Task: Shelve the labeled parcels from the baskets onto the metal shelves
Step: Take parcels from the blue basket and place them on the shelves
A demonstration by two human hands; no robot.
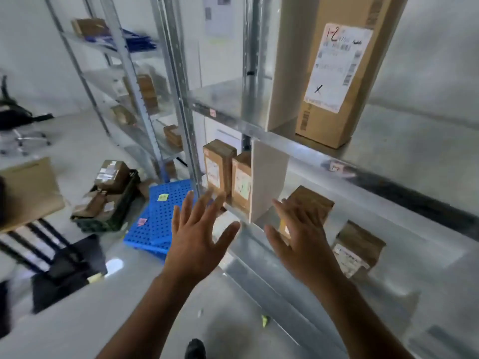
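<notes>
Both my hands are raised in front of a metal shelf unit point(285, 141). My left hand point(199, 237) is spread, fingers straight, and holds nothing. My right hand point(303, 237) is flat with straight fingers against a small brown labeled parcel point(311, 203) on the lower shelf, right of a white divider point(267, 182). A second small parcel point(357, 247) stands farther right. Two upright parcels point(225, 172) stand left of the divider. A tall box with a label point(337, 68) stands on the shelf above. A dark basket point(114, 203) with several parcels sits on the floor at left.
A blue perforated pallet point(158, 224) lies on the floor by the shelf foot. A second shelf unit point(124, 73) with parcels stands behind at left. A large cardboard box point(26, 193) rests on a cart at the left edge. An office chair point(15, 117) is far left.
</notes>
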